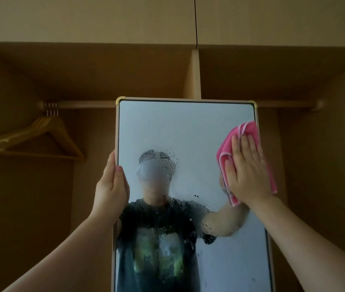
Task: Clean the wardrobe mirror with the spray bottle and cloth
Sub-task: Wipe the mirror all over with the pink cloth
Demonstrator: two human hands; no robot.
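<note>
A tall mirror (pixel 188 127) with a pale frame and gold corner caps stands upright inside an open wardrobe. Spray droplets cover its middle, over the reflection of a person in a dark T-shirt. My left hand (pixel 112 184) grips the mirror's left frame edge, thumb on the glass. My right hand (pixel 245 167) lies flat, fingers together, pressing a pink cloth (pixel 249 131) against the glass at the mirror's upper right edge. The spray bottle is not in view.
Wooden hangers (pixel 39 135) hang from a clothes rail (pixel 83 104) at the left. A vertical wardrobe divider (pixel 195 74) stands behind the mirror's top, and the rail continues to the right (pixel 289 104).
</note>
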